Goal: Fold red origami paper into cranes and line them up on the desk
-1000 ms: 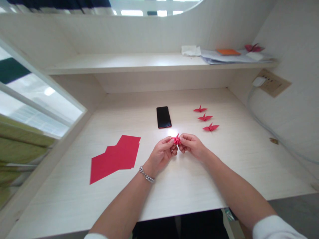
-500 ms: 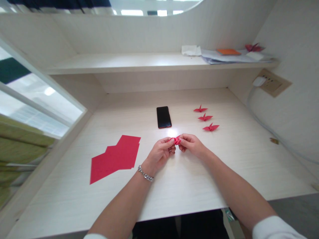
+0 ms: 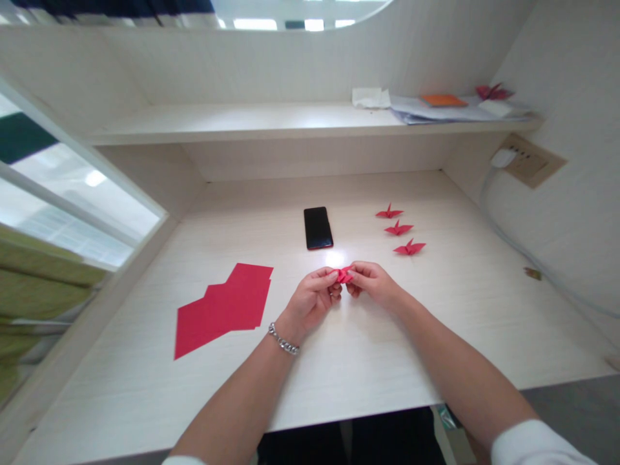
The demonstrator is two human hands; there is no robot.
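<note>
Silver chain-link bracelet (image 3: 283, 343), plain white sleeves (image 3: 535, 442) and, partly hidden, seemingly black trousers (image 3: 394, 439)

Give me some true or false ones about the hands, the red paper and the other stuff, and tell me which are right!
1. The left hand and right hand both hold one piece of folded red paper. True.
2. Five red birds sit on the desk. False: three red paper birds sit there, right of the phone.
3. Something orange lies up on the shelf. True.
4. The flat red paper is on the shelf. False: the flat red paper lies on the desk.
5. The phone's top looks green. False: black.
</note>
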